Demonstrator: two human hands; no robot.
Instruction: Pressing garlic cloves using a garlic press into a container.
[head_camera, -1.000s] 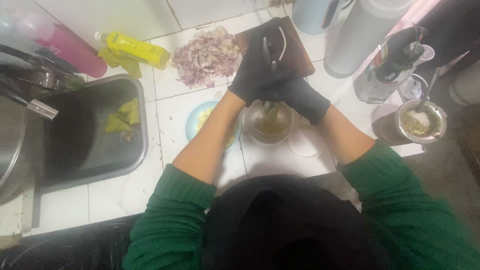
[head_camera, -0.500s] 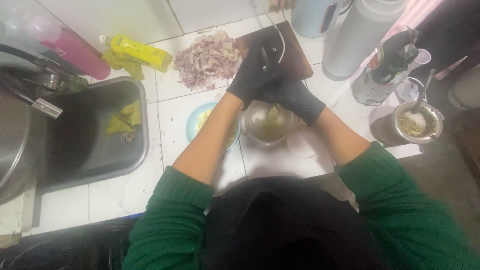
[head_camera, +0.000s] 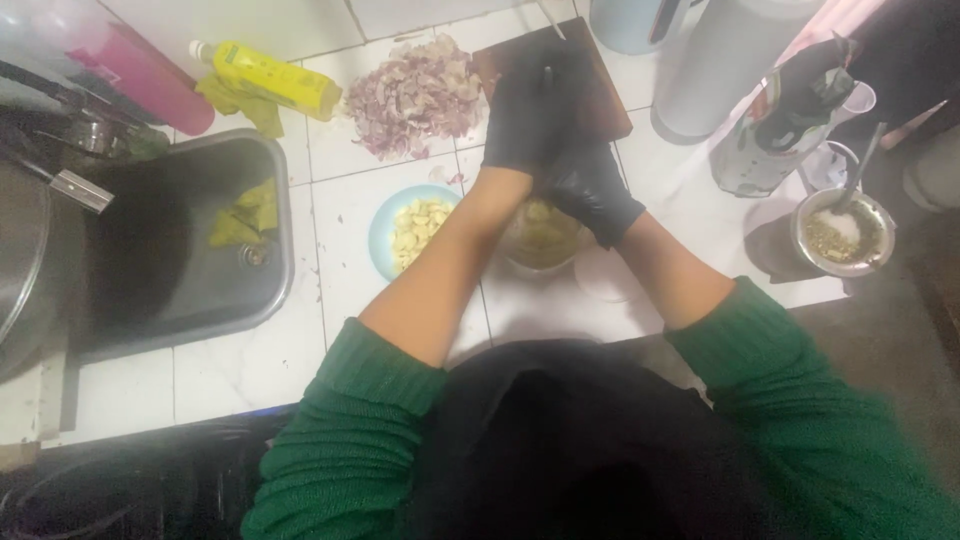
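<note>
Both gloved hands (head_camera: 555, 140) now farther up over the dark cutting board (head_camera: 600, 95), fingers' grip indiscernible.

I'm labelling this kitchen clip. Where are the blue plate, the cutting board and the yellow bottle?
blue plate (head_camera: 384, 232): head view, bare left rim.
cutting board (head_camera: 604, 100): head view, bare right part beside the gloved hands.
yellow bottle (head_camera: 280, 78): head view, middle of its body.
</note>
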